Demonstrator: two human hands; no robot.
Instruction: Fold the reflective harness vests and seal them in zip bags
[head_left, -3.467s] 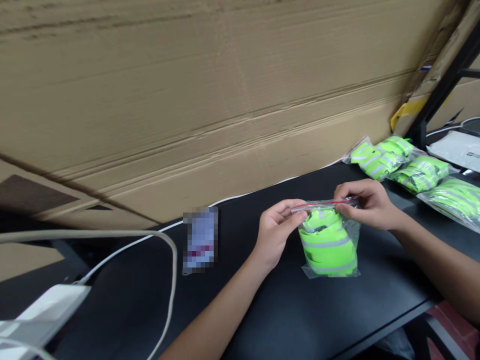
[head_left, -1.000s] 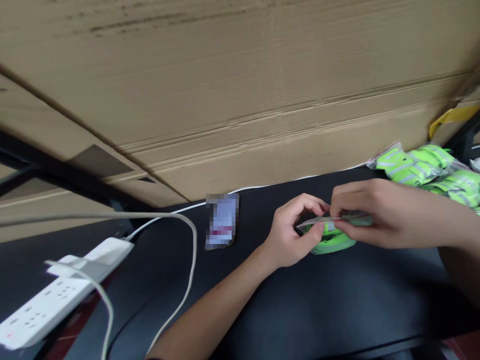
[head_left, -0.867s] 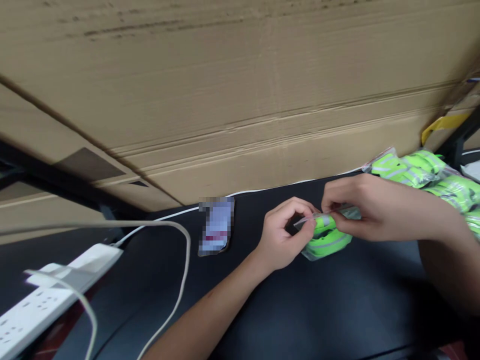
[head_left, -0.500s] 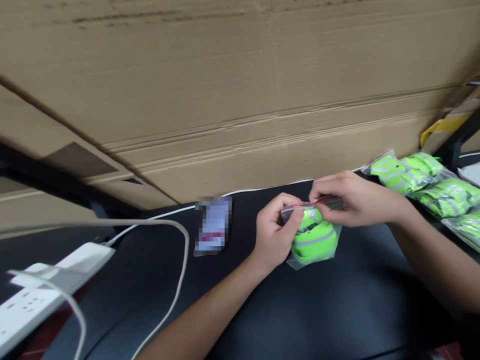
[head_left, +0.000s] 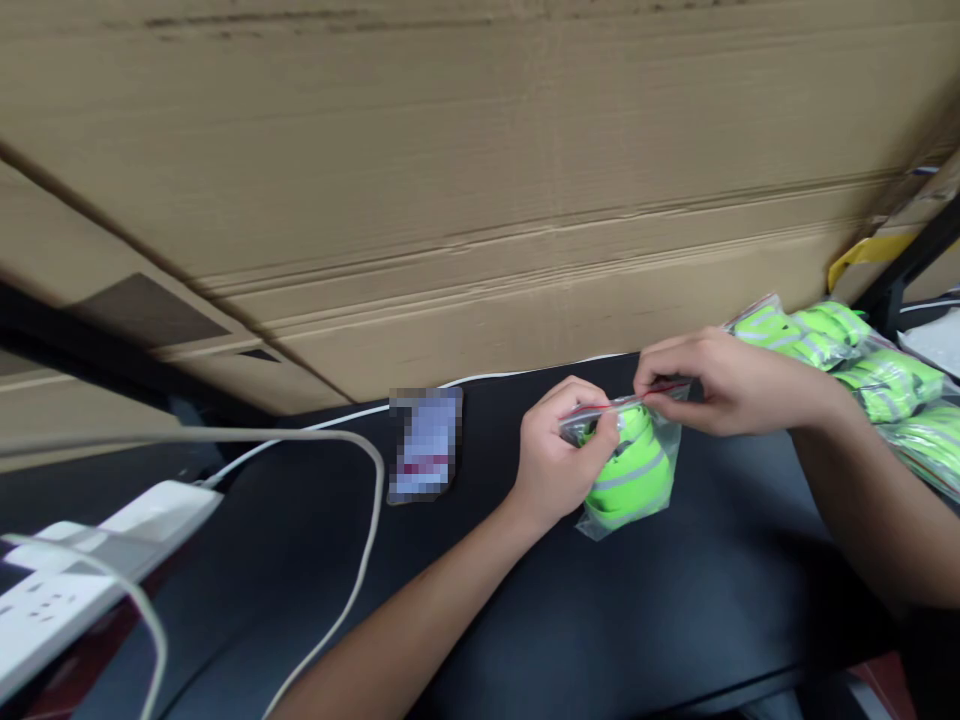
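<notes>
- The left grip point(head_left: 561, 450) pinches one end of the top edge of a clear bag point(head_left: 651, 490).
- The right grip point(head_left: 727, 385) pinches the same red-lined edge near its other end.
- Green straps point(head_left: 628, 475) with gray stripes fill the bag, which sits below the hands, over the bench point(head_left: 697, 610).
- More green bags point(head_left: 881, 385) lie together to the right.
- A blurred flat thing point(head_left: 425, 445) and a power strip point(head_left: 82, 570) lie to the left.
</notes>
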